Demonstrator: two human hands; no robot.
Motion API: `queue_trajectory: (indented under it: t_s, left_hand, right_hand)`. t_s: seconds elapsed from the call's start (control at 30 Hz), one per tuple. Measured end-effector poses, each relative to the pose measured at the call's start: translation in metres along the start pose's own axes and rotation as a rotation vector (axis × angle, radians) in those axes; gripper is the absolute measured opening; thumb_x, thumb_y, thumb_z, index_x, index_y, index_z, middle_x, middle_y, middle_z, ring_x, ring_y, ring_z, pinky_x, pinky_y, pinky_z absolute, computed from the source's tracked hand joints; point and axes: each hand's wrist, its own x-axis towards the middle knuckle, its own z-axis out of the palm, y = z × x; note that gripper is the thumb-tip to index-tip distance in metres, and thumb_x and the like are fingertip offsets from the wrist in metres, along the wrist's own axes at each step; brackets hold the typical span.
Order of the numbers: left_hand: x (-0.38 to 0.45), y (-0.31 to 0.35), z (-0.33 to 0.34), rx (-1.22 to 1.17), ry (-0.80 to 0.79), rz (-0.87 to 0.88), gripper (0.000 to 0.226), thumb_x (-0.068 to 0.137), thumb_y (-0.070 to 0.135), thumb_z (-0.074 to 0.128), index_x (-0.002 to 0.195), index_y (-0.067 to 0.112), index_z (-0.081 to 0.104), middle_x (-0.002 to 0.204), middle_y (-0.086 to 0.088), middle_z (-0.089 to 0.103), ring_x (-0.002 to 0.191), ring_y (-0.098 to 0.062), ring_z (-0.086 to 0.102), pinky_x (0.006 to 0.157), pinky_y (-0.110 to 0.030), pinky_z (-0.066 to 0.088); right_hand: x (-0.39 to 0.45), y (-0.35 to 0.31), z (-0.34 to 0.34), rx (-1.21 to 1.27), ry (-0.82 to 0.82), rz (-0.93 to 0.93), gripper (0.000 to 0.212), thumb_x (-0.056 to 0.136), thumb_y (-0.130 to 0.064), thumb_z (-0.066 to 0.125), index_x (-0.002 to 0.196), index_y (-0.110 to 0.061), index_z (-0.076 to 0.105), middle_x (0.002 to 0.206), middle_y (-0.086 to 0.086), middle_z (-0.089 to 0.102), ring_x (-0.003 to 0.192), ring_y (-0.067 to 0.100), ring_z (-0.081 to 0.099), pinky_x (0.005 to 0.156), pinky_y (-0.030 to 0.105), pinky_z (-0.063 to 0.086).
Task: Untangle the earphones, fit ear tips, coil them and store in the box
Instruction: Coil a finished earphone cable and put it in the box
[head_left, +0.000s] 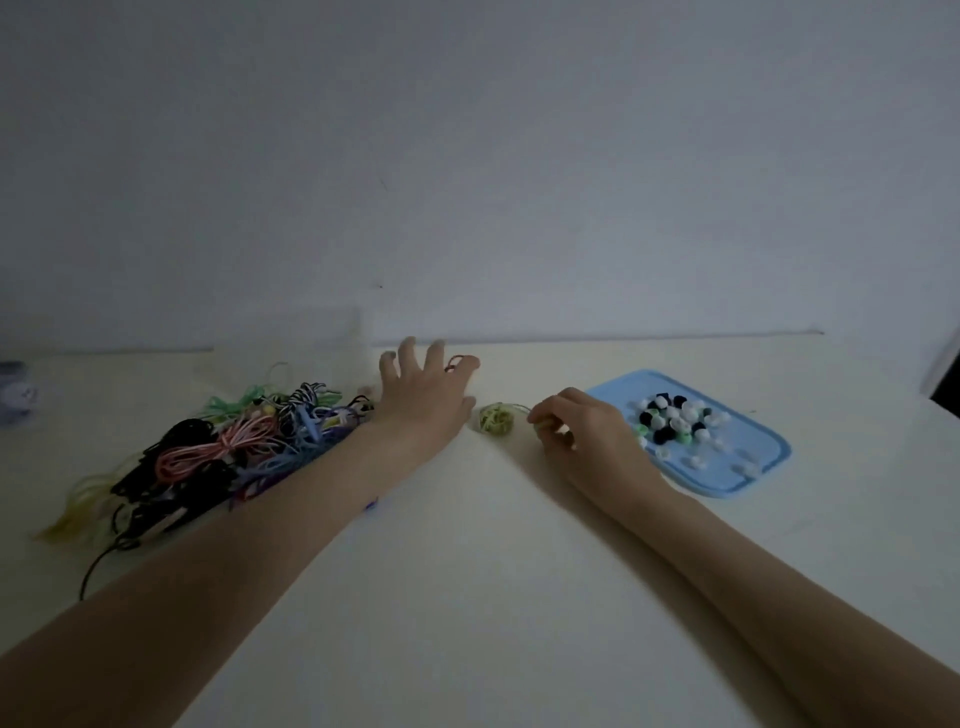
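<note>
Yellow coil (496, 418) between both hands.

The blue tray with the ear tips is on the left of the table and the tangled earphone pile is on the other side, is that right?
Not quite. The head view shows the blue tray with the ear tips on the right of the table, beyond the right hand. The tangled earphone pile lies on the other side, the left.

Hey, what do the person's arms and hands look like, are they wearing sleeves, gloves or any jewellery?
Both forearms are bare up to the frame edge: no sleeves, gloves, watch or bracelets show. The left hand and right hand are bare too; no rings are visible, though dim light blurs fine detail.
</note>
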Motion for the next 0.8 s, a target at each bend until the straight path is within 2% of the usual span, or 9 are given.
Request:
queue_trajectory:
  t_s: [0.03, 0.1, 0.2, 0.37, 0.5, 0.6, 0.67, 0.73, 0.8]
  left_hand:
    - [0.001, 0.007, 0.002, -0.068, 0.087, 0.063, 0.039, 0.098, 0.025, 0.036, 0.137, 0.023, 0.035, 0.150, -0.005, 0.025, 0.139, -0.032, 0.015, 0.110, -0.040, 0.011]
    - [-0.002, 0.023, 0.005, -0.368, 0.164, 0.246, 0.040, 0.095, 0.012, 0.040, 0.134, 0.018, 0.043, 0.144, -0.002, 0.039, 0.134, -0.025, 0.032, 0.107, -0.031, 0.019]
    - [-0.010, 0.044, 0.013, -0.680, -0.022, 0.412, 0.050, 0.087, 0.001, 0.043, 0.135, 0.012, 0.039, 0.129, -0.007, 0.054, 0.115, -0.024, 0.052, 0.093, -0.027, 0.036]
    - [-0.004, 0.047, 0.028, -0.762, 0.038, 0.472, 0.029, 0.086, 0.005, 0.057, 0.114, 0.011, 0.061, 0.108, -0.004, 0.065, 0.089, -0.010, 0.055, 0.083, -0.025, 0.042]
    - [-0.001, 0.051, 0.031, -0.920, 0.038, 0.395, 0.016, 0.082, 0.009, 0.067, 0.098, 0.010, 0.070, 0.094, -0.003, 0.066, 0.072, 0.001, 0.052, 0.070, -0.008, 0.040]
    - [0.003, 0.059, 0.031, -0.984, 0.017, 0.339, 0.015, 0.080, 0.013, 0.071, 0.095, 0.012, 0.071, 0.087, 0.004, 0.063, 0.067, 0.012, 0.053, 0.066, -0.003, 0.036]
    - [0.005, 0.064, 0.031, -0.970, 0.020, 0.334, 0.016, 0.079, 0.016, 0.071, 0.095, 0.014, 0.071, 0.085, 0.009, 0.060, 0.065, 0.017, 0.051, 0.067, -0.004, 0.034]
    - [0.007, 0.066, 0.033, -0.956, 0.034, 0.342, 0.016, 0.080, 0.018, 0.070, 0.096, 0.017, 0.070, 0.086, 0.010, 0.061, 0.068, 0.013, 0.052, 0.071, -0.010, 0.036]
    - [0.006, 0.068, 0.035, -0.947, 0.044, 0.356, 0.015, 0.081, 0.019, 0.069, 0.096, 0.018, 0.070, 0.088, 0.010, 0.063, 0.075, 0.007, 0.053, 0.075, -0.016, 0.040]
  right_hand:
    - [-0.001, 0.001, 0.000, -0.028, -0.027, -0.006, 0.019, 0.088, 0.000, 0.055, 0.101, -0.004, 0.068, 0.097, 0.009, 0.062, 0.079, 0.016, 0.052, 0.072, 0.027, 0.045]
    - [-0.001, -0.001, -0.003, -0.090, -0.067, -0.037, 0.018, 0.087, -0.002, 0.057, 0.102, -0.003, 0.068, 0.100, 0.011, 0.062, 0.085, 0.023, 0.052, 0.073, 0.028, 0.041]
    - [0.004, 0.001, -0.021, -0.190, -0.169, -0.064, 0.019, 0.085, -0.012, 0.063, 0.104, -0.009, 0.067, 0.100, 0.006, 0.063, 0.090, 0.026, 0.048, 0.075, 0.025, 0.035]
    - [0.016, 0.017, -0.063, -0.179, -0.105, 0.083, 0.010, 0.084, -0.008, 0.065, 0.088, -0.008, 0.074, 0.087, 0.006, 0.070, 0.074, 0.011, 0.048, 0.069, 0.019, 0.034]
    - [0.017, 0.024, -0.081, -0.275, -0.207, 0.207, 0.014, 0.084, -0.001, 0.060, 0.086, -0.003, 0.074, 0.082, 0.009, 0.071, 0.062, 0.012, 0.053, 0.063, 0.014, 0.037]
    - [0.016, 0.026, -0.090, -0.319, -0.292, 0.278, 0.017, 0.081, 0.001, 0.058, 0.081, -0.005, 0.074, 0.076, 0.009, 0.071, 0.067, 0.021, 0.061, 0.058, 0.017, 0.042]
    - [0.017, 0.027, -0.095, -0.323, -0.343, 0.303, 0.013, 0.081, -0.003, 0.061, 0.077, -0.008, 0.073, 0.072, 0.003, 0.068, 0.065, 0.013, 0.059, 0.057, 0.014, 0.042]
    - [0.016, 0.026, -0.095, -0.333, -0.421, 0.318, 0.009, 0.080, -0.010, 0.067, 0.076, -0.015, 0.073, 0.067, -0.005, 0.063, 0.065, 0.006, 0.057, 0.056, 0.012, 0.042]
    - [0.015, 0.027, -0.096, -0.359, -0.473, 0.342, 0.005, 0.079, -0.014, 0.070, 0.077, -0.018, 0.072, 0.068, -0.007, 0.061, 0.069, 0.009, 0.058, 0.059, 0.013, 0.042]
